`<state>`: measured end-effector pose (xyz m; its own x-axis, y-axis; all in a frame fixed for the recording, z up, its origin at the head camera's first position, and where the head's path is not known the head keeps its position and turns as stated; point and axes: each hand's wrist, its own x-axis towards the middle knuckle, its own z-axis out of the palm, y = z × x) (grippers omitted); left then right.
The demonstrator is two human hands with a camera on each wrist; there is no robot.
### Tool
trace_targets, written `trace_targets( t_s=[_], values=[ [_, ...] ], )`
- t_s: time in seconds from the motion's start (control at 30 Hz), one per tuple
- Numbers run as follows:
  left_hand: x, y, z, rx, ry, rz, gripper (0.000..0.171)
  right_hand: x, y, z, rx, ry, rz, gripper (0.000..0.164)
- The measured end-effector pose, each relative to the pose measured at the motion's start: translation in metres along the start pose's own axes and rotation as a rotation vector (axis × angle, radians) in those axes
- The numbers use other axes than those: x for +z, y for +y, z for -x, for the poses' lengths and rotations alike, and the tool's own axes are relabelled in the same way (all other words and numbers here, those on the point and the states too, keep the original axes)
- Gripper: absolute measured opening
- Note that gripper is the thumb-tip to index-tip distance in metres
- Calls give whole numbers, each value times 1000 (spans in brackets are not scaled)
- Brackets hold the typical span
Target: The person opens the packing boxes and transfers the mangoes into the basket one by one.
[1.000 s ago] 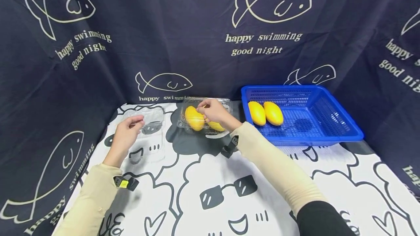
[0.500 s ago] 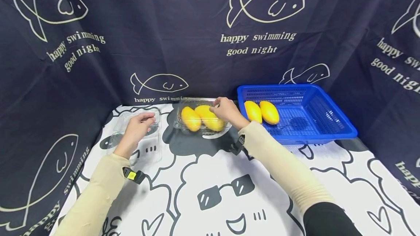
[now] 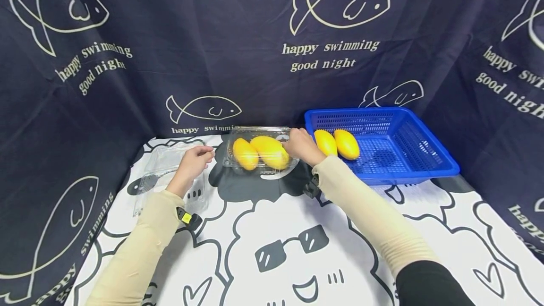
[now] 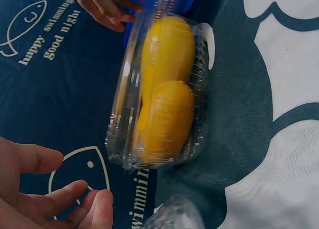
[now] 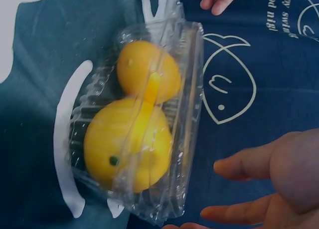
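A clear plastic fruit box (image 3: 259,130) sits near the back wall with two yellow mangoes (image 3: 245,154) side by side in it. Just left of this box my left hand (image 3: 192,166) hovers, fingers apart and bent a little, gripping nothing. At the box's right end is my right hand (image 3: 301,145); the right wrist view has its fingers (image 5: 244,164) spread beside the box, with a gap between. Whether the box's lid is down I cannot tell. A second clear plastic box (image 3: 159,166) lies under and beside my left hand, partly hidden by it.
A blue plastic basket (image 3: 425,174) stands at the back right, close to my right forearm, with two more mangoes (image 3: 347,144) at its left side. Dark fabric walls (image 3: 263,84) enclose the back and sides of the cloth-covered table (image 3: 289,211).
My right hand has drawn off the mangoes to the filled box's right end. My left hand has moved right, nearer that box. The head view has turned slightly to the right.
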<state>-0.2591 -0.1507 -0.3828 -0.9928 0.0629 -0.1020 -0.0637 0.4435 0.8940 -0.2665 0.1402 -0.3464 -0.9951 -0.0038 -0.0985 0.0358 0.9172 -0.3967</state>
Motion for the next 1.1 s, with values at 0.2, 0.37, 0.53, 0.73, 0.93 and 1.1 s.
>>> trace_targets(
  t_s=[0.2,0.37,0.53,0.73,0.93,1.1],
  values=[
    [9,-3,-9,-9,-33,-44,42,6,3,-4,32,-12,74,22],
    [15,-3,-14,-58,-80,-102,47,11,8,-7,57,-47,86,19],
    [17,-2,-16,-66,-114,-157,51,14,11,-10,56,-48,78,23],
    [23,-5,-17,-42,-140,-134,48,17,10,-10,42,-36,83,24],
    [27,-7,-15,-26,-114,-133,44,20,9,-13,50,-35,87,22],
    [31,-6,-14,-54,-64,-141,43,21,11,-16,63,-40,67,22]
  ],
)
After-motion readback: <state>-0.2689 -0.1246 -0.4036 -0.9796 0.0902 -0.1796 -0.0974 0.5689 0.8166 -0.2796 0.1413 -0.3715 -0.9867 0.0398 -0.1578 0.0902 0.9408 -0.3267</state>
